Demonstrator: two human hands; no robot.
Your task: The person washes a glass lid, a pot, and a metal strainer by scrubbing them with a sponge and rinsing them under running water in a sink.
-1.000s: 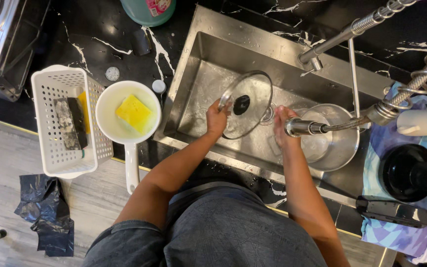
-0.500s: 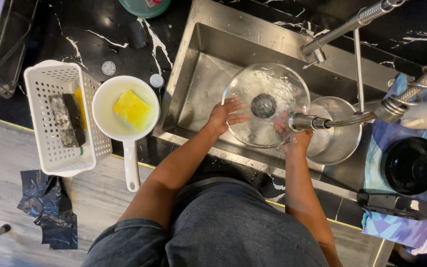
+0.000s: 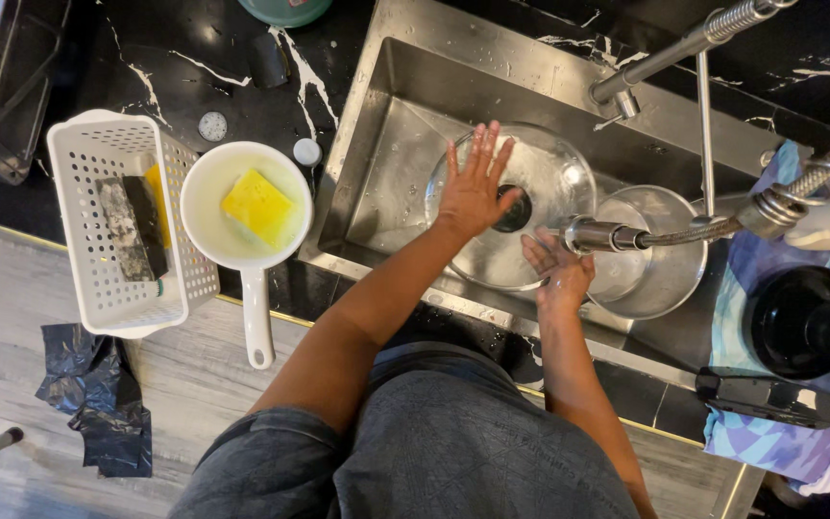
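Note:
A round glass lid (image 3: 549,183) with a dark knob lies face-up over the steel sink (image 3: 405,135). My left hand (image 3: 473,183) rests flat on the lid's glass with fingers spread. My right hand (image 3: 554,269) holds the lid's near edge, wet, just below the nozzle of the pull-out faucet sprayer (image 3: 598,234). A steel pot (image 3: 660,255) sits in the sink to the right, partly under the lid.
A white saucepan (image 3: 242,207) with a yellow sponge (image 3: 256,207) stands on the black counter left of the sink. A white perforated basket (image 3: 122,226) holds scrubbers. A black round container (image 3: 799,322) on a patterned cloth (image 3: 761,423) is at right.
The lid has gone from tilted on edge to lying flat and higher in the sink. My left hand moved onto its glass top with fingers spread; my right hand shifted to its near edge.

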